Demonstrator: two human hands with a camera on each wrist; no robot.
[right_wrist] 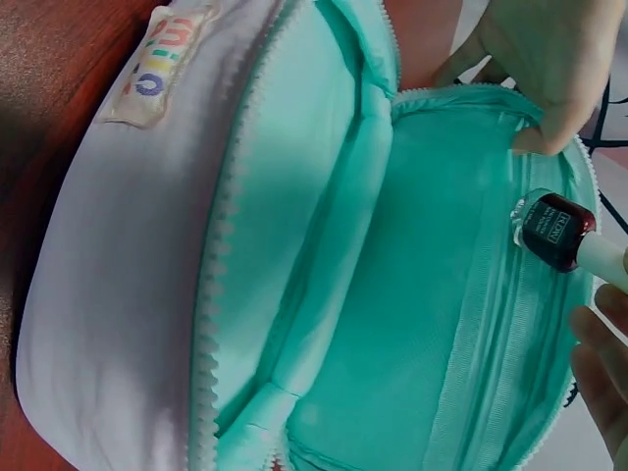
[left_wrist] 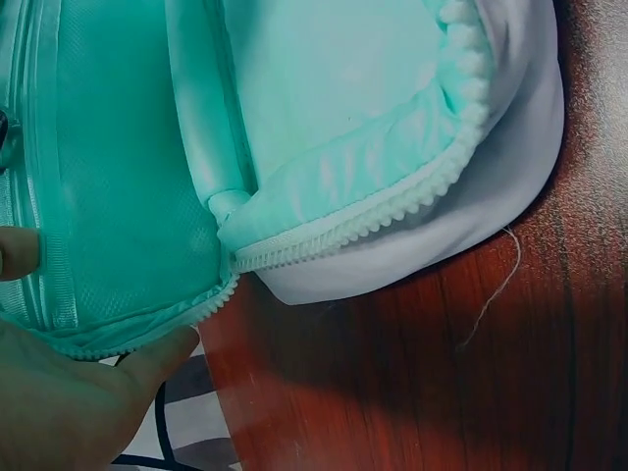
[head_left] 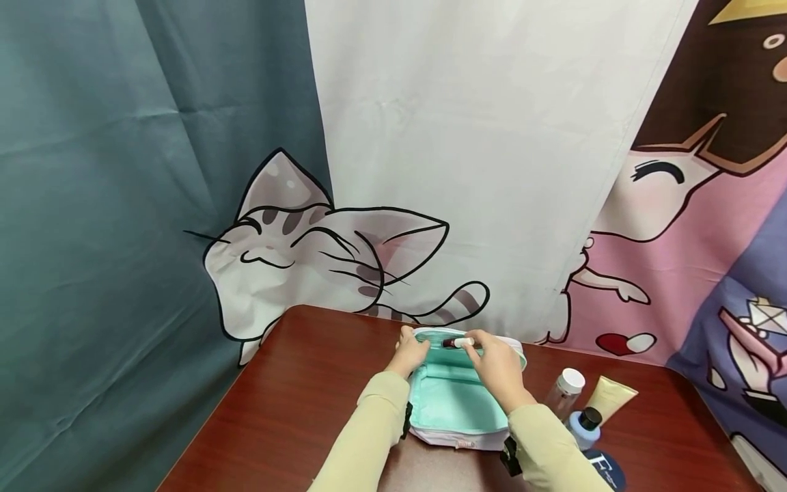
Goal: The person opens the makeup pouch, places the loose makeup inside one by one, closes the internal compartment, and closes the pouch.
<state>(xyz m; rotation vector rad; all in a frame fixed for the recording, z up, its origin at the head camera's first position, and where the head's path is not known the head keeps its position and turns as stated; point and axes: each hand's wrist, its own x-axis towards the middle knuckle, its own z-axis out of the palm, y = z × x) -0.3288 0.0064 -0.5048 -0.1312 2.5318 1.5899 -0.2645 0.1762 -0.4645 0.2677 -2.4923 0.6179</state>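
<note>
A mint-lined pouch (head_left: 451, 439) lies unzipped on a dark red wooden bench (head_left: 289, 403). Take the pouch as the clock's centre, with six o'clock nearest the person. Its lid (right_wrist: 491, 392) rises at twelve, showing a see-through mesh pocket (right_wrist: 422, 265) edged by a zip; whether that zip is open is hard to tell.

The left hand (head_left: 413, 352), at ten o'clock, pinches the lid's edge, thumb on the lining side. The right hand (head_left: 499, 369), at one o'clock, grasps a small nail polish bottle (right_wrist: 557, 231) by its white cap (right_wrist: 602, 257). The dark red glass points toward nine, in front of the lid near the zip.

Between three and four o'clock stand a clear bottle with a white top (head_left: 563, 393), a cream-coloured tube (head_left: 611, 396) and a blue bottle with a black cap (head_left: 583, 429). A dark blue round container (head_left: 605, 470), partly behind the right sleeve (head_left: 550, 444), sits at four.

The likeliest trouble is the polish slipping, since only the narrow cap is gripped; a loose cap could spill colour on the lining. If the left fingers release, the lid may sag. A careless right sleeve could topple the nearby bottles.
</note>
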